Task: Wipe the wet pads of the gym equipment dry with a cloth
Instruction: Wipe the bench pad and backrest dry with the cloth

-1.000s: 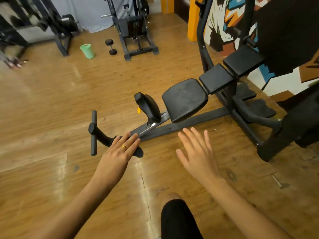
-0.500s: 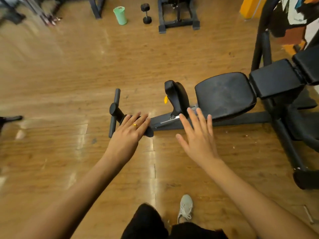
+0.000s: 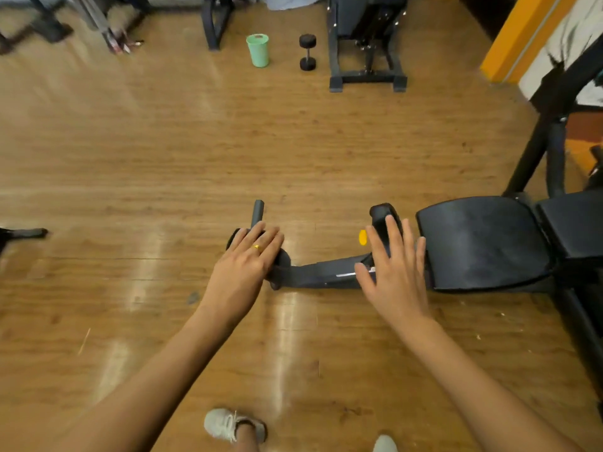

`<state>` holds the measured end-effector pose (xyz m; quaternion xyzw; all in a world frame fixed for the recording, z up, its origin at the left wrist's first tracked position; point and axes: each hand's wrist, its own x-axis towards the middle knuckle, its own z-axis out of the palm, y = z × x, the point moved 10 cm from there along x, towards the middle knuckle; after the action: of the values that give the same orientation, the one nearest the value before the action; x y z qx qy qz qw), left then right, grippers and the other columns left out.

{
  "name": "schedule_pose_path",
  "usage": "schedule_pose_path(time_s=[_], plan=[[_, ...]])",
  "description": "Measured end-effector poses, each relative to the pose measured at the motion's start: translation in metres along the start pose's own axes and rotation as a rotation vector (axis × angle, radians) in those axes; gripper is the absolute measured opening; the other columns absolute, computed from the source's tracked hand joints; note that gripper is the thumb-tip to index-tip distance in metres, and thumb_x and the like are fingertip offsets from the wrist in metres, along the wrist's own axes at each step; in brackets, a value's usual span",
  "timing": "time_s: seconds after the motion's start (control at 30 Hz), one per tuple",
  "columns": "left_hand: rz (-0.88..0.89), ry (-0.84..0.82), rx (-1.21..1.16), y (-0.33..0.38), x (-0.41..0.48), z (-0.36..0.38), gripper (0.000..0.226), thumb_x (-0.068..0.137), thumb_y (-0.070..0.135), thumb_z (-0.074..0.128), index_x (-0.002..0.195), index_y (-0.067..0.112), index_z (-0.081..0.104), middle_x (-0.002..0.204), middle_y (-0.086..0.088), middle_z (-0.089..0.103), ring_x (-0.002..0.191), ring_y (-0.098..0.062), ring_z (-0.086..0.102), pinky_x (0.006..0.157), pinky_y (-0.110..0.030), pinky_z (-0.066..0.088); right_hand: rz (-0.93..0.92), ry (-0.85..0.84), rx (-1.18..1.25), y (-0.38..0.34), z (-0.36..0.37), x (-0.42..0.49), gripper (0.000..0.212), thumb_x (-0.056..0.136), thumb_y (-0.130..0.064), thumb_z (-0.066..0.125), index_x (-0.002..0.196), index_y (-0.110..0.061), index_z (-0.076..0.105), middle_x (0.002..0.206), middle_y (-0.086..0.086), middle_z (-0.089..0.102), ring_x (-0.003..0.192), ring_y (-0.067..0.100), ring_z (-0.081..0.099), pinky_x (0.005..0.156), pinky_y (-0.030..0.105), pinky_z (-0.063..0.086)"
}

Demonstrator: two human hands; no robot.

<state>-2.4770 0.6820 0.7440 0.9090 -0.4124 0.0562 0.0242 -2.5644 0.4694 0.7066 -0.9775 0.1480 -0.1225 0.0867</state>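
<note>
A black gym bench lies low on the wooden floor, with a large seat pad (image 3: 483, 243) at right and a second pad (image 3: 574, 223) beyond it at the frame edge. A small upright pad (image 3: 380, 213) stands in front of the seat. My left hand (image 3: 244, 265) rests with straight fingers on the bench's black foot bar (image 3: 257, 212). My right hand (image 3: 394, 275) hovers open, fingers spread, in front of the small upright pad and over the frame beam (image 3: 319, 275). No cloth is in view.
A green cup (image 3: 258, 50) and a small black dumbbell (image 3: 307, 53) stand on the far floor beside a black machine base (image 3: 367, 44). More machine legs line the top left. The bench's upright frame (image 3: 538, 151) rises at right. My shoes (image 3: 228, 425) are at the bottom.
The view has swung left and down, so the bench sits further right. My right hand has moved forward to the small upright pad. My left hand stays on the foot bar.
</note>
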Motion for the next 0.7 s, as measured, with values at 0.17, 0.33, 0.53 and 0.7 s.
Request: schedule_pose_path(time_s=[0.17,0.33,0.53,0.7], plan=[[0.062,0.042,0.021,-0.117,0.006,-0.009,0.058,0.088,0.003,0.033,0.143,0.002,0.052,0.146,-0.017,0.054,0.138,-0.038,0.047,0.117,-0.047,0.030,0.018,0.048,-0.054,-0.085,0.019,0.054,0.069,0.095,-0.044,0.048,0.156,-0.015,0.035,0.167,0.015,0.014,0.156,0.036,0.001,0.122,0.063,0.010],[0.059,0.084,-0.001,-0.227,0.013,-0.018,0.058,0.087,-0.004,0.038,0.144,0.003,0.051,0.147,-0.015,0.053,0.140,-0.036,0.045,0.115,-0.050,0.036,0.046,0.041,-0.053,-0.173,0.043,0.114,0.071,0.096,-0.046,0.046,0.158,-0.017,0.030,0.168,0.014,0.009,0.156,0.034,-0.004,0.121,0.065,0.011],[0.075,0.082,-0.037,-0.337,0.050,-0.016,0.065,0.081,-0.015,0.052,0.144,0.001,0.051,0.146,-0.017,0.054,0.140,-0.038,0.046,0.113,-0.053,0.040,0.037,0.073,-0.057,-0.262,0.067,0.207,0.071,0.096,-0.045,0.044,0.159,-0.018,0.027,0.168,0.014,0.010,0.156,0.034,-0.004,0.122,0.063,0.011],[0.125,0.068,-0.007,-0.435,0.110,-0.010,0.064,0.083,-0.006,0.026,0.139,0.000,0.056,0.144,-0.017,0.056,0.137,-0.039,0.049,0.109,-0.054,0.043,0.004,0.116,-0.022,-0.315,0.106,0.310,0.069,0.096,-0.044,0.045,0.158,-0.016,0.031,0.168,0.015,0.013,0.156,0.035,-0.001,0.121,0.064,0.012]])
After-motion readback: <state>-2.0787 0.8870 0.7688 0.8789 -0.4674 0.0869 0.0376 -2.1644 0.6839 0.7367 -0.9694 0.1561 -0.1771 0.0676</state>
